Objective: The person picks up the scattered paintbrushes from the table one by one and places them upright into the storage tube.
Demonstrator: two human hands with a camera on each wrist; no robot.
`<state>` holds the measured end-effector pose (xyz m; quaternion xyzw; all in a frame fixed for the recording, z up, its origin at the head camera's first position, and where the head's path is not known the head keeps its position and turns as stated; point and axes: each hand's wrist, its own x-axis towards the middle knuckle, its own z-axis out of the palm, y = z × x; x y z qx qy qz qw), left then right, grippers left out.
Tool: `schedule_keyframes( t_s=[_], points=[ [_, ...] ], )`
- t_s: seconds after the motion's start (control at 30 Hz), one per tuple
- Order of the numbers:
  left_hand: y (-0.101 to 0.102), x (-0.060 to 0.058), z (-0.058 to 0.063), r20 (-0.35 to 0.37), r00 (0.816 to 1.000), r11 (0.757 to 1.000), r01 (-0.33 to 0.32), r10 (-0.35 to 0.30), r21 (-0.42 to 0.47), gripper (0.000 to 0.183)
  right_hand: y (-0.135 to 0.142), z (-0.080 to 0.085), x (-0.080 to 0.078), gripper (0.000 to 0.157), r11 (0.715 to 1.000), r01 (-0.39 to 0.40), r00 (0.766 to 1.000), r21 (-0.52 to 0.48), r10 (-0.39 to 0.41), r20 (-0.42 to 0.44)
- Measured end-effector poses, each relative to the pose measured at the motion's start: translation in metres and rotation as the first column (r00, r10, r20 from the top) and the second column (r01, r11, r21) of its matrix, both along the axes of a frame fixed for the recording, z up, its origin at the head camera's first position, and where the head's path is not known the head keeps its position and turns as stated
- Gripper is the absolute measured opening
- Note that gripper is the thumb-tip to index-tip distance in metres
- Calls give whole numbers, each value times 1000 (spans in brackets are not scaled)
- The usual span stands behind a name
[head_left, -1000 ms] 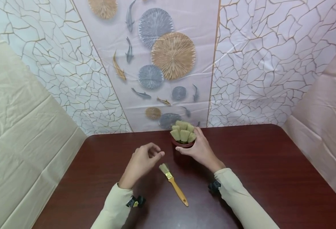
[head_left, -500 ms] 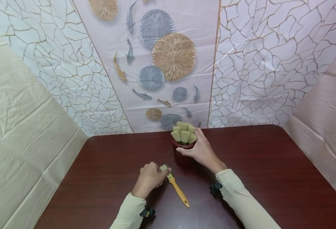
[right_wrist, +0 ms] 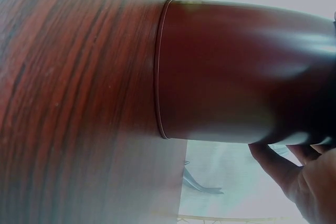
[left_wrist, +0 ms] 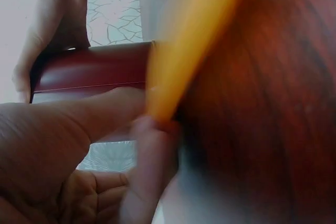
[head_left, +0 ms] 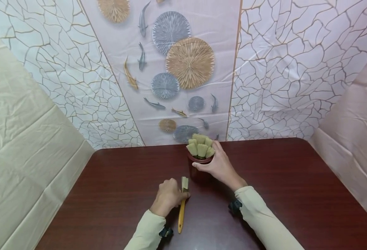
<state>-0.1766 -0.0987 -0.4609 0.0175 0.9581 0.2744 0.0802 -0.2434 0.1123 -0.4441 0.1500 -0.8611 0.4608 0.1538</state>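
A paintbrush [head_left: 181,215] with a yellow wooden handle and pale bristles is pinched by my left hand [head_left: 168,197] around its ferrule, bristles pointing away from me. Its handle [left_wrist: 191,40] is blurred in the left wrist view. My right hand [head_left: 221,165] grips a dark red round pot [head_left: 196,172] near its rim, thumb on the near side and fingers round the right. Several paintbrushes [head_left: 201,146] stand in the pot with bristles up; their handles are hidden inside. In the right wrist view the pot [right_wrist: 226,72] has its base on the table.
A dark reddish wooden table [head_left: 280,187] lies under everything. Behind its far edge hangs a patterned cloth [head_left: 264,80], close behind the pot. Plain cream cloth [head_left: 21,146] drapes at the left, and a similar one [head_left: 355,139] at the right.
My left hand has come down and to the right and has taken hold of the lying paintbrush. The brush has swung so its handle end moved left. My right hand and the pot have stayed put.
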Motion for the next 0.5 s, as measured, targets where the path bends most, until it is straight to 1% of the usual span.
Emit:
schedule_keyframes(
  t_s=[0.07,0.17,0.23,0.33,0.5],
  points=[
    [-1,0,-1,33,999,1000,7,-8,15,43,0,0,0,99,1000,2,1000,1,-2,4],
    [-2,1,-2,44,999,999,22,-24,44,44,0,-1,0,98,1000,-1,1000,-4,1,2],
    [-3,2,0,18,999,998,31,-32,61,45,0,0,0,96,1000,-4,1000,-6,4,-5],
    [-4,2,5,-42,998,996,54,-52,64,44,0,0,0,96,1000,-3,1000,-6,3,-12],
    [-8,0,22,-144,983,992,121,-113,43,34,0,-1,0,99,1000,7,1000,0,-7,-13]
  ],
)
